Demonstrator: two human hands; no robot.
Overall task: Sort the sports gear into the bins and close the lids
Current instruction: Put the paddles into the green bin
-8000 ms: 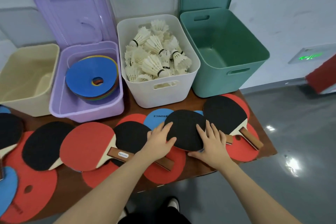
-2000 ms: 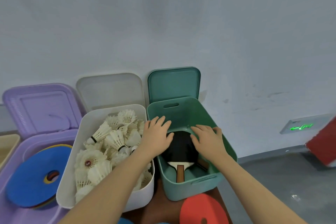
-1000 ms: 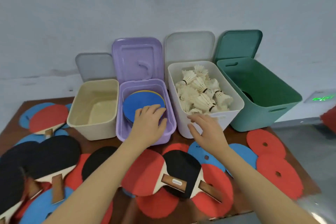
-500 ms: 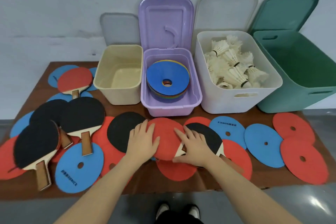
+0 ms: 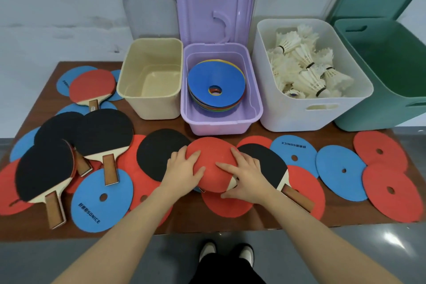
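A brown wooden table stands against a pale wall. Along its back edge sit four open bins in a row: cream, purple, white and green. In front of them, red and blue flat discs and black and red table tennis paddles lie scattered and overlapping across the tabletop

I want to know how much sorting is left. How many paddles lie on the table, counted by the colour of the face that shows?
Black paddles: 5
Red paddles: 2
Total: 7
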